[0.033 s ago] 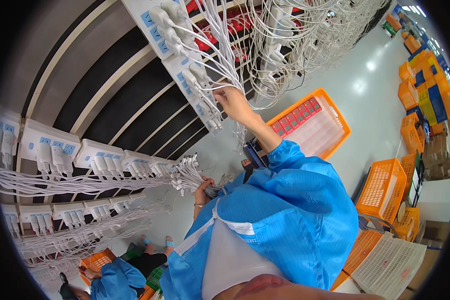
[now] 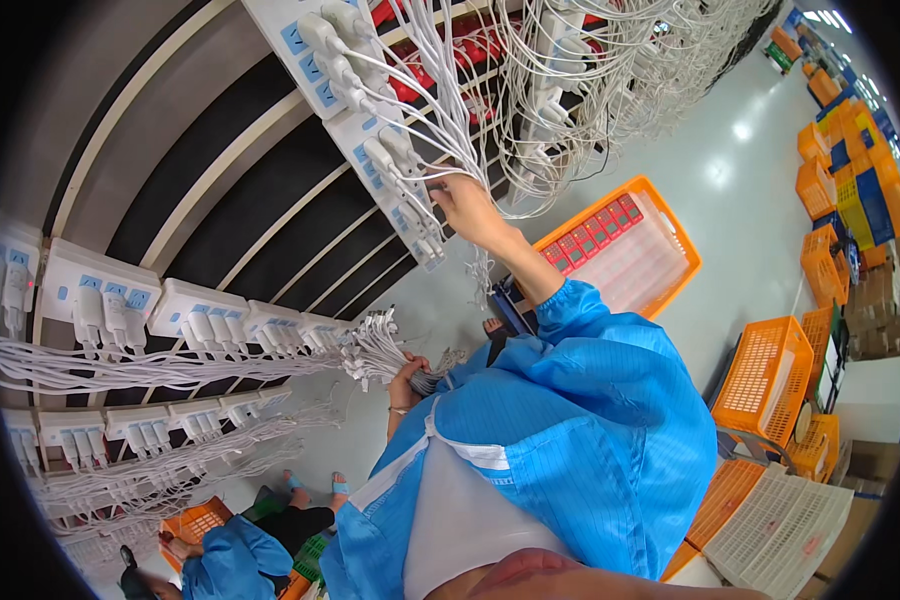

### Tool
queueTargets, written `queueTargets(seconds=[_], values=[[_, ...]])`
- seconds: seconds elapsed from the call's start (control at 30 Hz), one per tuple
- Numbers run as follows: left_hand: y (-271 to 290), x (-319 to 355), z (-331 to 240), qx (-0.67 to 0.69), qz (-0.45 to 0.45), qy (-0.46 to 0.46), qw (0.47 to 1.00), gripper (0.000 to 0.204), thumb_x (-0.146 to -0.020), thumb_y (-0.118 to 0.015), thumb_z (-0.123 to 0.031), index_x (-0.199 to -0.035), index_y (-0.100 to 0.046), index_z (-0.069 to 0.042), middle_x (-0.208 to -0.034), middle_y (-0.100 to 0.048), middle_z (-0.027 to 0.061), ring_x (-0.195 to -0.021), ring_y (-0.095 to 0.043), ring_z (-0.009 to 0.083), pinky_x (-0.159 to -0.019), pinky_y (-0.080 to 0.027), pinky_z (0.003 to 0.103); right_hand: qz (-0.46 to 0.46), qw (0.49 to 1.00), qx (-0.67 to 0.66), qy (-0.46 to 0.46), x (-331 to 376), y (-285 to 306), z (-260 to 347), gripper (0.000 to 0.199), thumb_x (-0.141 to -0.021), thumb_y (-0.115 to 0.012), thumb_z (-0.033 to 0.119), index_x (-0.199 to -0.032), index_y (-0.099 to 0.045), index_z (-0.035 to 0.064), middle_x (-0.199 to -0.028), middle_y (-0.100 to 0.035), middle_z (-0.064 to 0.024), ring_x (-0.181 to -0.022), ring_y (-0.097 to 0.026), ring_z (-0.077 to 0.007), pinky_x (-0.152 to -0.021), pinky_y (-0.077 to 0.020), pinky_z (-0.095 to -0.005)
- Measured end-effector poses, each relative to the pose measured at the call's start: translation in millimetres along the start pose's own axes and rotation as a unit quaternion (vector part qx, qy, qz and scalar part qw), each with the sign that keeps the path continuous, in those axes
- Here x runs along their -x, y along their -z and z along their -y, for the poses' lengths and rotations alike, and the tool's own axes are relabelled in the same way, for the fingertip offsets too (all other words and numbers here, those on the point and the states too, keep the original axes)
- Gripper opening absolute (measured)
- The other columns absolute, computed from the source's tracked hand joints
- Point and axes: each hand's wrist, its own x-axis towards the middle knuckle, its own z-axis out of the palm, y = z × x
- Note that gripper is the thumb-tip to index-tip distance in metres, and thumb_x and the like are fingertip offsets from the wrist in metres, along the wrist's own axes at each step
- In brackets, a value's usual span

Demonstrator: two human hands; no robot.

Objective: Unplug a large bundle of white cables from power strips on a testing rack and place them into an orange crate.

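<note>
My left hand (image 2: pixel 407 384), low in the middle, is closed around a thick bundle of white charging cables (image 2: pixel 373 350), their plug ends fanned out to the left. My right hand (image 2: pixel 462 205) is raised at the lower end of a white power strip (image 2: pixel 348 143). Its thumb and fingers are drawn together on a white cable (image 2: pixel 433 172) beside the plugged-in white adapters (image 2: pixel 380 160); the fingertips are partly hidden. More white cables (image 2: pixel 455 110) hang down behind that hand.
An orange crate (image 2: pixel 692 255) holding a row of red devices (image 2: pixel 592 238) stands beyond my right forearm. Rows of adapters (image 2: pixel 113 315) and cables line the rack at left. A co-worker in a blue sleeve (image 2: pixel 238 560) sits lower left. Orange baskets (image 2: pixel 765 380) stand at right.
My hands stay where they were. The co-worker's hand at lower left has shifted slightly, with a dark red thing now showing at it.
</note>
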Motion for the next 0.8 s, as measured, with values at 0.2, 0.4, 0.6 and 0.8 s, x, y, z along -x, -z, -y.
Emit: queueTargets(seconds=[0.2,0.4,0.6,0.8], values=[[-5.2,-4.1,-9.1,0.057,0.008,0.066,0.996,0.025,-0.077,-0.058,0.001,-0.096,-0.045,-0.008,-0.080,-0.058,0.0114,-0.076,-0.055,0.0212,-0.073,-0.046,0.030,0.095,0.995,-0.008,0.030,3.5,6.6,-8.2,0.073,-0.077,-0.036,-0.014,-0.146,-0.017,0.0005,-0.092,-0.062,-0.0231,-0.088,-0.063,-0.0326,-0.078,-0.0491,-0.0370],[-6.0,-3.3,-7.4,0.071,0.000,0.066,0.995,0.025,-0.077,-0.058,0.002,-0.097,-0.046,-0.008,-0.080,-0.059,0.0115,-0.075,-0.055,0.0213,-0.072,-0.046,0.030,0.115,0.993,-0.039,-0.006,9.2,15.5,2.2,0.064,-0.087,-0.044,-0.006,-0.145,-0.021,0.0052,-0.091,-0.063,-0.0237,-0.074,-0.066,-0.0339,-0.066,-0.0511,-0.0395],[-12.7,-1.7,-8.5,0.059,-0.014,0.065,0.996,0.026,-0.077,-0.058,0.002,-0.097,-0.046,-0.008,-0.080,-0.059,0.0114,-0.074,-0.056,0.0214,-0.071,-0.046,0.030,0.036,0.997,0.071,-0.017,2.6,4.7,-4.7,0.017,-0.091,-0.050,0.006,-0.105,-0.057,0.0000,-0.074,-0.062,-0.0193,-0.064,-0.063,-0.0323,-0.056,-0.0463,-0.0404],[-13.5,-0.2,-7.1,0.041,-0.008,0.045,0.998,0.025,-0.076,-0.059,0.002,-0.096,-0.046,-0.008,-0.080,-0.059,0.0116,-0.074,-0.055,0.0214,-0.070,-0.046,0.030,-0.085,0.993,0.008,0.079,-7.2,-15.2,-0.1,0.012,-0.090,-0.053,0.006,-0.084,-0.060,-0.0031,-0.065,-0.059,-0.0164,-0.058,-0.059,-0.0325,-0.056,-0.0450,-0.0402]])
